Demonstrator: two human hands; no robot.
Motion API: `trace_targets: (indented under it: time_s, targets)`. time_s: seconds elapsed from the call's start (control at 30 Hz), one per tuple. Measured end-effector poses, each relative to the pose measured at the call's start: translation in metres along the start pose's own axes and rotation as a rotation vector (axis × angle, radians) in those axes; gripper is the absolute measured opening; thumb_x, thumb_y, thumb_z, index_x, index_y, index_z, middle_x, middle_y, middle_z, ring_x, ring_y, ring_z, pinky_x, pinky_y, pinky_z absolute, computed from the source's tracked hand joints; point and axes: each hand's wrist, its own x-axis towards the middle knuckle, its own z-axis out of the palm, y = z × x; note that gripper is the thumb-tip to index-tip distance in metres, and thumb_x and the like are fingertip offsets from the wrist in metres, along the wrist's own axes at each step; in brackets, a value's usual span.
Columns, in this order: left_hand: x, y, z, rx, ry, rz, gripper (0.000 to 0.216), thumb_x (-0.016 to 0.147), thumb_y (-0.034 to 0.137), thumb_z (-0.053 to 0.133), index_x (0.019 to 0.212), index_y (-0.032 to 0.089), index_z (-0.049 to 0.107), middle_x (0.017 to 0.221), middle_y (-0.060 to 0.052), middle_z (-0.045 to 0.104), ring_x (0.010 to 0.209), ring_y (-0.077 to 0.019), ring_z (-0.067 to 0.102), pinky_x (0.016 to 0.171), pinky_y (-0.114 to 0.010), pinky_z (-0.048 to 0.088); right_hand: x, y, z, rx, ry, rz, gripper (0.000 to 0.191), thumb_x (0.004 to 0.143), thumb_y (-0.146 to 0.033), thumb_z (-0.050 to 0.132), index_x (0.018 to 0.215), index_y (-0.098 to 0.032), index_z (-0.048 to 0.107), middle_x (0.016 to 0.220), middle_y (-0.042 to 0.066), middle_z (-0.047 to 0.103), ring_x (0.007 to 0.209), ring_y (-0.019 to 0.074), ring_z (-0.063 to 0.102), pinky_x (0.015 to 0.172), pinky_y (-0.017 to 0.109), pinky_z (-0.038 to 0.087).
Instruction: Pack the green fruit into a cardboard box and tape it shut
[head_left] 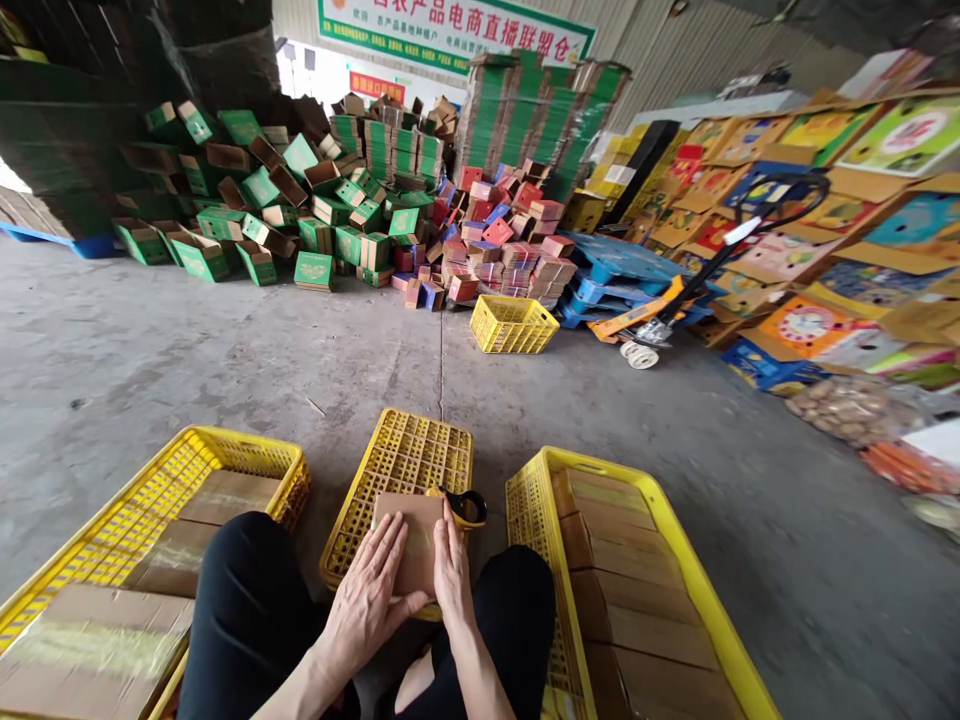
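A small brown cardboard box (417, 545) rests on an upturned yellow crate (405, 450) between my knees. My left hand (371, 585) lies on the box's top with fingers stretched out and the thumb along its near edge. Against the right edge, my right hand (451, 570) is laid with its fingers straight and together. A strip of clear tape seems to run over the box top, partly hidden by the hands. Just beyond the right fingertips is a tape dispenser (471, 508), black and yellow, lying on the crate.
Yellow crates with taped cardboard boxes stand at my left (247, 450) and right (551, 560). Farther off are another yellow crate (514, 325), blue pallets (622, 262), an orange pallet jack (645, 320), heaped green boxes (313, 270) and stacked fruit cartons (810, 325).
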Motion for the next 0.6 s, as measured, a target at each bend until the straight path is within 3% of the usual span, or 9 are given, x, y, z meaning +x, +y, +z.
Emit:
trace_targets:
  time_s: [0.17,0.3,0.43,0.6]
  targets:
    - [0.002,0.001,0.001,-0.012,0.027,-0.039,0.082,0.108,0.055,0.055,0.174,0.019,0.019,0.168,-0.018,0.046,0.156,-0.0353,0.044,0.121,-0.054,0.047,0.000,0.003,0.000,-0.024,0.099,0.003,0.052,0.117,-0.042,0.032,0.158,-0.020,0.056,0.138,0.013,0.074,0.124,0.0246,0.075,0.092,0.036,0.067]
    - [-0.005,0.000,-0.005,-0.009,0.019,-0.090,0.084,0.109,0.052,0.054,0.175,0.019,0.013,0.173,-0.019,0.037,0.160,-0.0377,0.034,0.120,-0.055,0.050,-0.006,-0.007,-0.015,-0.083,0.118,-0.036,0.049,0.116,-0.040,0.036,0.159,-0.022,0.055,0.141,0.014,0.072,0.126,0.0264,0.074,0.095,0.039,0.068]
    - [-0.023,-0.004,-0.016,-0.031,-0.011,-0.106,0.084,0.108,0.050,0.057,0.175,0.020,0.015,0.175,-0.017,0.032,0.161,-0.0372,0.032,0.119,-0.054,0.052,-0.025,-0.030,-0.035,-0.230,-0.020,-0.215,0.054,0.115,-0.029,0.040,0.169,-0.025,0.038,0.161,0.012,0.056,0.145,0.0294,0.059,0.113,0.046,0.059]
    - [-0.039,-0.013,-0.017,-0.120,0.005,-0.050,0.070,0.110,0.039,0.055,0.173,0.029,0.026,0.171,-0.010,0.043,0.157,-0.0303,0.041,0.116,-0.044,0.055,-0.050,-0.056,-0.053,-0.344,-0.236,-0.381,0.076,0.108,-0.029,0.055,0.175,-0.026,0.019,0.173,0.011,0.038,0.154,0.0375,0.045,0.118,0.055,0.054]
